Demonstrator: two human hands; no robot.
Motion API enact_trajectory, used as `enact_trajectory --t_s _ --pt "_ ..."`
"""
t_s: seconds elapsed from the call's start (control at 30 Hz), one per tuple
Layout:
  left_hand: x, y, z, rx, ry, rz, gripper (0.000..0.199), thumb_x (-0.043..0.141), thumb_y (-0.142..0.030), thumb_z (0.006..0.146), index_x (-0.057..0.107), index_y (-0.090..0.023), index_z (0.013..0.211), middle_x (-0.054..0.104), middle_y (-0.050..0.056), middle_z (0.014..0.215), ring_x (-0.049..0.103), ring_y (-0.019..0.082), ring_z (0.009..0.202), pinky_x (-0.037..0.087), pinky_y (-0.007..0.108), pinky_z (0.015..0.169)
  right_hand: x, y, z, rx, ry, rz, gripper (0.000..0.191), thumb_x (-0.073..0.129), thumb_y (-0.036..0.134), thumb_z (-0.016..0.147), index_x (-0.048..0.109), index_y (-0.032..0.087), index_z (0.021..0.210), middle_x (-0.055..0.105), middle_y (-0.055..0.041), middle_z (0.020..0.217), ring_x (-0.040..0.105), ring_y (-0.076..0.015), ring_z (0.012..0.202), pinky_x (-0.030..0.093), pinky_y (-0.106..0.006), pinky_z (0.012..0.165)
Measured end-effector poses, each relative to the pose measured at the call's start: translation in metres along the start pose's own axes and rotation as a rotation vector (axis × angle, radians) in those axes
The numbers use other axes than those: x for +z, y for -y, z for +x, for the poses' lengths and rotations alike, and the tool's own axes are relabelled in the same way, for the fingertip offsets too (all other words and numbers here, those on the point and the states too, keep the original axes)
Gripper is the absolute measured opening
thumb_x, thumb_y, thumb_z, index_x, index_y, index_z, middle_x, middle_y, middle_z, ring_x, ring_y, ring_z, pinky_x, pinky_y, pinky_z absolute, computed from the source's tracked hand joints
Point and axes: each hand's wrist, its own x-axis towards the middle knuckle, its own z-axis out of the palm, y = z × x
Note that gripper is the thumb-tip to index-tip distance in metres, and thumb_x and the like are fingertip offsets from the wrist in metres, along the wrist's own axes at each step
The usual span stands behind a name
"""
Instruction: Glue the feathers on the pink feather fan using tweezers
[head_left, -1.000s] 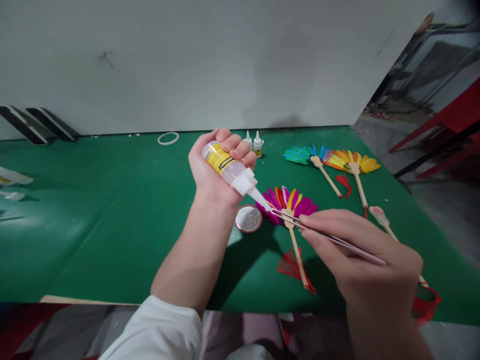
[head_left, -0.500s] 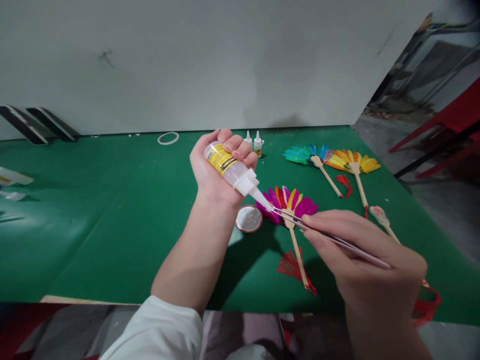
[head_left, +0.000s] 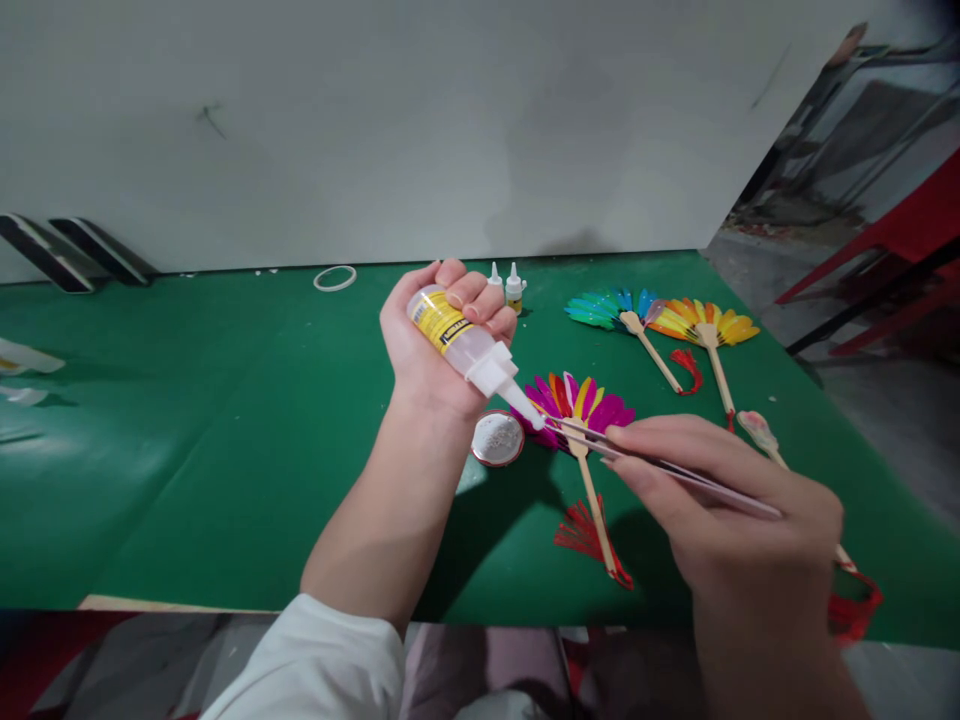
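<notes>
My left hand (head_left: 450,340) is wrapped round a glue bottle (head_left: 459,335) with a yellow label, its white nozzle tilted down to the right. Pinched in my right hand (head_left: 735,490) are metal tweezers (head_left: 675,475), whose tips meet the nozzle end. Anything between the tips is too small to make out. Beneath them lies a magenta, red and yellow fan (head_left: 581,410) with a wooden handle and red tassel. A round dish (head_left: 497,438) with silvery contents sits just left of this fan.
Behind are two small bottles (head_left: 514,290) and a white ring (head_left: 334,278). A blue-green fan (head_left: 615,312) and a yellow-orange fan (head_left: 705,325) lie at the back right. Another wooden handle (head_left: 776,455) is partly behind my right hand. White bottles (head_left: 26,357) lie far left.
My right hand has shifted slightly up and left with the tweezers. My left hand and the glue bottle are almost unmoved.
</notes>
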Motion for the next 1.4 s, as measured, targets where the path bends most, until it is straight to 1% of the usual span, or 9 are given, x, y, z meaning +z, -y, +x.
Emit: enact_trajectory --t_s 0.13,0.23,0.33,0.53,0.7,0.83,0.93,1.17,1.4 --pt "0.001 -0.001 -0.001 0.010 0.006 0.008 0.034 0.035 -0.022 0.086 0.037 -0.018 0.052 0.037 -0.004 0.042 0.037 0.006 0.036 0.030 0.019 0.039 0.001 -0.013 0.000 0.167 0.058 0.228 0.022 0.066 0.013 0.071 0.070 0.031 0.083 0.071 0.0031 0.075 0.067 -0.0149 0.061 0.057 -0.024 0.051" --pt "0.001 -0.001 -0.002 0.013 0.024 0.005 0.033 0.035 -0.022 0.086 0.038 -0.018 0.053 0.037 -0.004 0.043 0.037 0.006 0.036 0.031 0.019 0.039 0.004 -0.023 0.001 0.196 0.068 0.344 0.022 0.067 0.014 0.071 0.070 0.033 0.081 0.071 0.0047 0.071 0.067 -0.0131 0.056 0.055 -0.020 0.047" --pt "0.002 -0.001 -0.003 0.012 0.014 0.023 0.033 0.035 -0.023 0.086 0.038 -0.018 0.053 0.037 -0.003 0.043 0.037 0.006 0.036 0.030 0.019 0.039 0.004 -0.026 0.002 0.214 0.114 0.399 0.021 0.067 0.015 0.071 0.070 0.032 0.082 0.071 0.0037 0.070 0.067 -0.0143 0.055 0.055 -0.021 0.046" --pt "0.001 0.000 -0.004 0.026 0.067 -0.021 0.031 0.036 -0.021 0.085 0.039 -0.018 0.054 0.037 -0.003 0.042 0.038 0.007 0.036 0.032 0.020 0.038 0.003 -0.023 0.002 0.264 0.144 0.407 0.015 0.066 0.018 0.073 0.070 0.028 0.083 0.072 0.0001 0.071 0.068 -0.0171 0.058 0.057 -0.024 0.047" --pt "0.002 -0.001 -0.005 0.018 0.063 -0.022 0.031 0.036 -0.021 0.086 0.039 -0.018 0.055 0.036 -0.004 0.042 0.038 0.007 0.036 0.031 0.020 0.038 0.006 -0.027 0.002 0.201 0.152 0.400 0.017 0.065 0.018 0.074 0.069 0.031 0.084 0.072 0.0022 0.071 0.068 -0.0162 0.057 0.058 -0.023 0.047" --pt "0.003 -0.001 -0.005 0.005 0.061 -0.019 0.032 0.036 -0.020 0.086 0.037 -0.018 0.054 0.036 -0.004 0.043 0.037 0.006 0.035 0.030 0.019 0.038 0.006 -0.025 0.003 0.262 0.166 0.468 0.016 0.065 0.017 0.074 0.070 0.030 0.083 0.072 0.0020 0.073 0.068 -0.0162 0.059 0.059 -0.024 0.051" --pt "0.004 -0.001 -0.005 -0.003 0.071 -0.032 0.031 0.036 -0.020 0.085 0.037 -0.018 0.054 0.036 -0.004 0.042 0.037 0.006 0.035 0.030 0.019 0.038 0.005 -0.022 0.003 0.291 0.169 0.472 0.017 0.065 0.017 0.074 0.070 0.031 0.082 0.072 0.0021 0.072 0.068 -0.0158 0.058 0.059 -0.024 0.051" --pt "0.003 0.000 -0.005 0.005 0.092 -0.039 0.030 0.035 -0.020 0.085 0.037 -0.019 0.055 0.037 -0.004 0.042 0.037 0.007 0.035 0.031 0.020 0.038 0.006 -0.020 0.000 0.274 0.129 0.456 0.018 0.066 0.017 0.073 0.070 0.032 0.082 0.071 0.0028 0.069 0.067 -0.0149 0.057 0.056 -0.023 0.047" --pt "0.002 0.000 -0.002 0.021 0.115 -0.015 0.032 0.031 -0.021 0.086 0.034 -0.018 0.054 0.035 -0.004 0.044 0.035 0.006 0.035 0.030 0.019 0.038 0.005 -0.018 -0.001 0.271 0.097 0.410 0.012 0.068 0.020 0.071 0.071 0.030 0.077 0.070 0.0017 0.066 0.065 -0.0142 0.054 0.053 -0.022 0.045"
